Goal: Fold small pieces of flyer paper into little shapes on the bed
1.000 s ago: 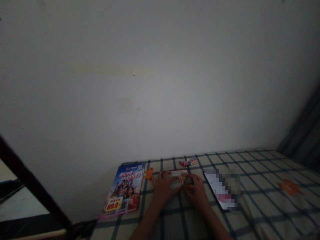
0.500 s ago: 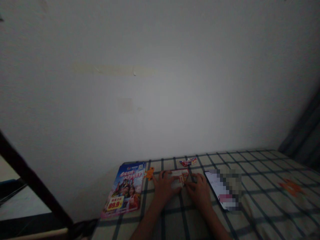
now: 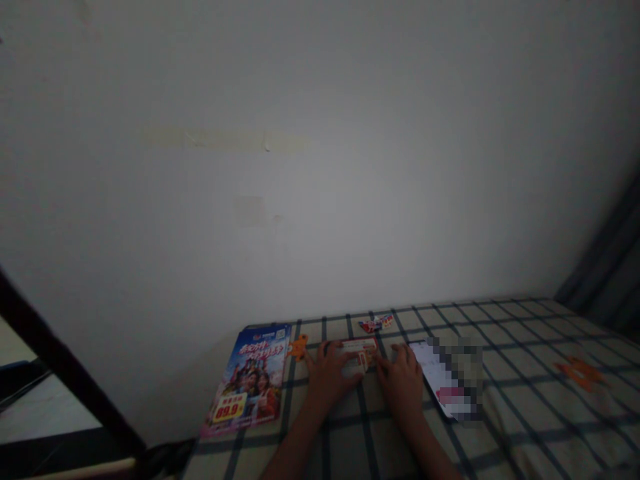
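Observation:
A small printed paper (image 3: 359,345), white with red and yellow parts, lies flat on the checked cloth between my hands. My left hand (image 3: 327,373) rests over its left side, fingers spread and pressing down, hiding much of the sheet. My right hand (image 3: 403,381) is at the paper's right edge; a fingertip touches or nearly touches it, and the other fingers are stretched apart. Behind the paper sits a folded piece of red, white and blue paper (image 3: 376,324). An orange folded paper figure (image 3: 298,347) lies left of my left hand.
A stack of printed flyers (image 3: 253,383) lies on the left. To the right of my right hand is a phone (image 3: 437,380) with its screen lit, partly blurred out. Another orange paper figure (image 3: 580,373) lies farther right. The wall (image 3: 320,200) rises behind the checked cloth (image 3: 500,327).
My right hand has shifted slightly right, its fingers straightening from a pinch at the paper's right side. My left hand has stayed in place on the paper.

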Available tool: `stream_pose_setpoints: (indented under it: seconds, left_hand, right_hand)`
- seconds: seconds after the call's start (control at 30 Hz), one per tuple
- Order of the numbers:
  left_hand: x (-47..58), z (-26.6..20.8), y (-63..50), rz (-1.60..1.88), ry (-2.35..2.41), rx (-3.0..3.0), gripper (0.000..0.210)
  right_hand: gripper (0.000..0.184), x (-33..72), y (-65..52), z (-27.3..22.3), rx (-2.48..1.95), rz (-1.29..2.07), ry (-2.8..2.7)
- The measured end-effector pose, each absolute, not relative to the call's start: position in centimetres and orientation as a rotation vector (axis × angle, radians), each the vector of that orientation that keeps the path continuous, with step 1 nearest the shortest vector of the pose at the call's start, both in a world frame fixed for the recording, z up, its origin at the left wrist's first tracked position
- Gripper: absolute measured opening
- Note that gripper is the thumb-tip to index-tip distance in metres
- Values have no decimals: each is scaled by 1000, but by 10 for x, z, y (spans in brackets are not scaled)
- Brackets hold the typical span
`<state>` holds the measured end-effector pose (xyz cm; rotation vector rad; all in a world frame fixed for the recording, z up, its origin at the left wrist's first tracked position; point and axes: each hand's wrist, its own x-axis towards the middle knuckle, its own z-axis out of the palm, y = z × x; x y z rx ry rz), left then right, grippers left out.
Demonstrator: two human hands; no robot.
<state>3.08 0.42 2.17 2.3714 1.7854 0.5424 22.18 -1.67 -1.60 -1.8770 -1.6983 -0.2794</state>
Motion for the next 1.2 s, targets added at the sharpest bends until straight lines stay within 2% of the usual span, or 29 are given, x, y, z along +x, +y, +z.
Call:
stream_pose_setpoints:
  seconds: [0.4,0.7,1.03,1.2]
  left_hand:
    - [31,21,5,563,1753,2349,48]
    - [31,23,5,541,1756,2351,49]
    - [30,24,3,528,1739,2364,50]
    - [30,22,3,567,1730,2363,47]
  right_hand:
    - [24,226,-5,-16,-1923,-367,-1669]
    - [29,226,-7,-11,-1947,-355,-1625]
    - [30,240,-3,-15,-1854,-216,-1563]
    - [25,243,3,-4,-1869,-178,-1648]
